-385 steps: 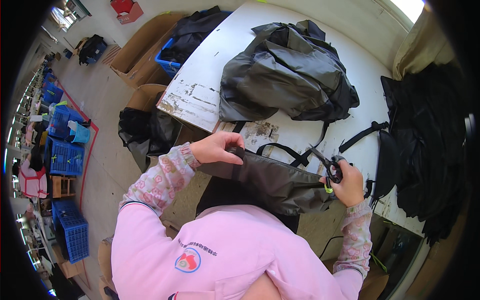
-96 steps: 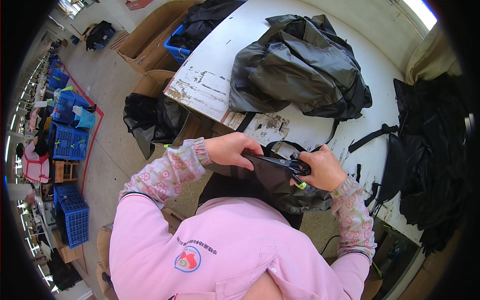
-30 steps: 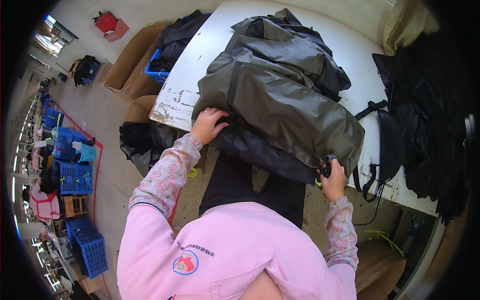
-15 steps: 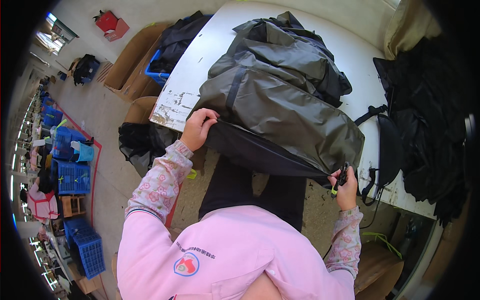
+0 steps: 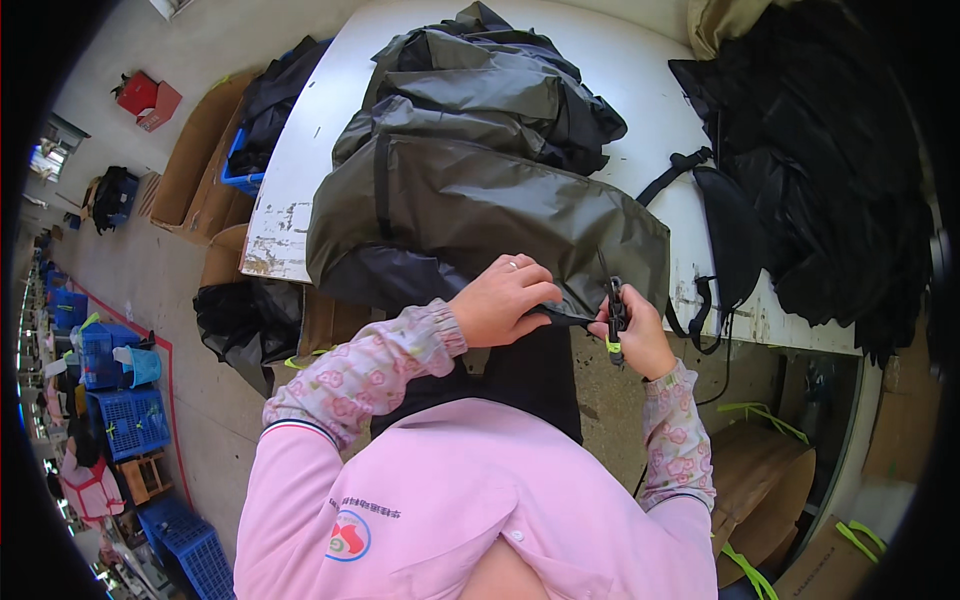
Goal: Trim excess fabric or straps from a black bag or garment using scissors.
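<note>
At the bench (image 5: 650, 110) edge, both hands on the grey bag (image 5: 480, 215).
Left hand (image 5: 505, 300) pinches its hem; right hand (image 5: 632, 330) clenches snips (image 5: 615, 318), blades mostly hidden.

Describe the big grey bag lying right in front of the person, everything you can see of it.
The grey bag looks like smooth, slightly shiny fabric, olive-grey with a darker panel at its near-left corner and a dark strap across its top. It lies flat over the white table, atop similar bags. The left hand pinches its near edge; the right hand, holding small snips, meets it there.
</note>
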Demonstrator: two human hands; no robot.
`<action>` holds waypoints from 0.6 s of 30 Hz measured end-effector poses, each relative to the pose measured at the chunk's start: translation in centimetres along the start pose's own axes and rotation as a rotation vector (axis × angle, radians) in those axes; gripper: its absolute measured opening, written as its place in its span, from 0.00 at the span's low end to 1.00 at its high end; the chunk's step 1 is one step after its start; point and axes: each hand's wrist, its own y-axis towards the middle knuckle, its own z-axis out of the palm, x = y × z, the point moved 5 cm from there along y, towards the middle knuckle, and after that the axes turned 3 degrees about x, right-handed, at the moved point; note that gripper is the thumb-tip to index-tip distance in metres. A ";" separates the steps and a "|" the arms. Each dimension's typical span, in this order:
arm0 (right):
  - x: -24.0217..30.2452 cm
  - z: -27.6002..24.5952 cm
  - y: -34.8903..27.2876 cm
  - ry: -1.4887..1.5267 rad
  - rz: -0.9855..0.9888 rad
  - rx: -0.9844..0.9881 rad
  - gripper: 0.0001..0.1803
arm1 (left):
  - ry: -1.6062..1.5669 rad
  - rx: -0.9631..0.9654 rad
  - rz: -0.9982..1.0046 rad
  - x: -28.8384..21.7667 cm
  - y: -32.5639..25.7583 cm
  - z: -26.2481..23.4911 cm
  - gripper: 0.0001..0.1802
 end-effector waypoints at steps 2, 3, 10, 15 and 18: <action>0.1 -0.1 -0.3 -0.002 -0.007 0.003 0.17 | 0.024 0.039 -0.010 1.2 0.5 2.2 0.12; 0.0 -0.1 -0.4 -0.002 -0.010 0.004 0.17 | -0.006 0.011 0.056 1.2 0.8 2.4 0.10; 1.4 -1.3 -1.2 -0.102 -0.012 0.002 0.22 | -0.837 0.275 -0.320 3.3 0.1 3.6 0.08; 5.8 -2.9 -2.0 -0.758 -0.240 0.026 0.31 | -0.973 0.283 -0.407 3.4 -0.3 3.4 0.07; 6.0 -3.6 -2.3 -0.872 -0.321 0.030 0.31 | -0.947 0.308 -0.379 3.0 -0.2 2.7 0.07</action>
